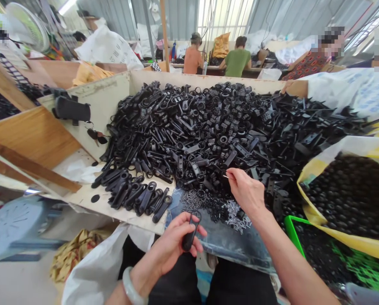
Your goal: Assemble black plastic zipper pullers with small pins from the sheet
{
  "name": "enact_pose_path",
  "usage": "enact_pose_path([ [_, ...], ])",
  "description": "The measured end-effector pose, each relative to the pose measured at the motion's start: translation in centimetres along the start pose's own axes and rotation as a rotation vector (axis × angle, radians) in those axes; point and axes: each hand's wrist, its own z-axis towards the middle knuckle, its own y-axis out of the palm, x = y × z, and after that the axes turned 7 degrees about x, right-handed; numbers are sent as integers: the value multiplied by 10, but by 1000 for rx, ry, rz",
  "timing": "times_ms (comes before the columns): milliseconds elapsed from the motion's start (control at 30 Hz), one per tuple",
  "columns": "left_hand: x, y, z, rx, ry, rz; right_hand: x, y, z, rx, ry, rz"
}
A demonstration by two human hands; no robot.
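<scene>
My left hand is closed around a black plastic part with a ring at its top, held over the near edge of the bench. My right hand is raised in front of the heap, thumb and forefinger pinched on a thin light-coloured pin. Below it, small silvery pins lie loose on a dark work surface. Left of them are tiny dark metal pieces and small black bits. Similar black ringed parts lie in a row on the left.
A large heap of black plastic parts fills the bench behind my hands, inside a wooden board wall. On the right stand a yellow-white sack of black pieces and a green tray. Several people sit farther back.
</scene>
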Motion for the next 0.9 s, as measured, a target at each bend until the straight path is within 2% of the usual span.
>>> enact_pose_path([
  [100,-3,3,-3,-15,22,0,-11,-11,-26,28,16,92],
  [300,-9,11,-12,-30,-10,-21,-51,-31,-89,-157,18,550],
  [400,-11,16,-16,-22,-22,-14,-60,-34,-109,-152,-18,633],
  [633,-13,21,-25,-59,32,4,-57,-40,-133,-151,-29,684],
  [800,-16,22,-25,-47,19,60,-57,-44,-140,-149,92,655],
  [900,-18,23,-25,-40,17,78,-57,-42,-140,-141,19,653],
])
